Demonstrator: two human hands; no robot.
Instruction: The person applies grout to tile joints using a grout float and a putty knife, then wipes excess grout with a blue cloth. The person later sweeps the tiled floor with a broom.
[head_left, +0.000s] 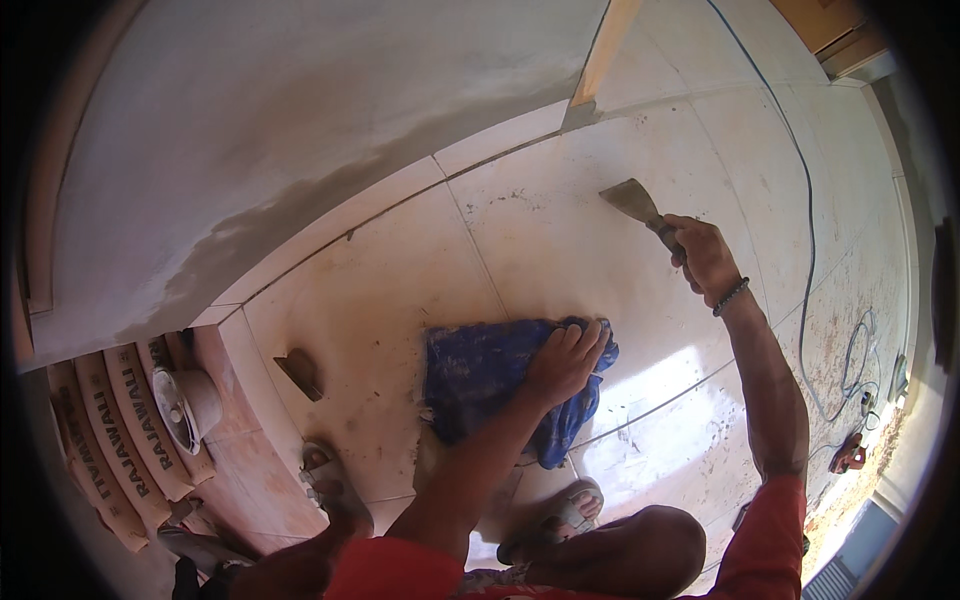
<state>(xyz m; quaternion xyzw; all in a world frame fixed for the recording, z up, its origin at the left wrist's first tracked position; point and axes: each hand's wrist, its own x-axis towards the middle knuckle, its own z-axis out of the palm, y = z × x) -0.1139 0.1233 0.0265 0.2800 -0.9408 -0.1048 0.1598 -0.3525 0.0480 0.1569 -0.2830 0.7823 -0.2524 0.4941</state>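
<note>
My right hand [705, 255], with a dark beaded bracelet at its wrist, is closed round the handle of a putty knife [632, 200]. The broad blade points to the far left, over or on the pale floor tiles; whether it touches them I cannot tell. Nearer to me, a crumpled blue sheet [475, 370], smeared with whitish stains, lies on the floor between my feet and the wall. My left hand [565, 365] rests on top of it, fingers stretched towards its far right edge. Off to the left lies a small dark flat blade-like piece [300, 374].
Large sacks [125, 430] and a whitish round container [187, 405] stand at the left. A tiled skirting [345, 225] runs along the patchy grey wall. A dark cable [800, 180] crosses the right side towards a reddish tool [848, 455]. My sandalled feet [335, 490] are close by.
</note>
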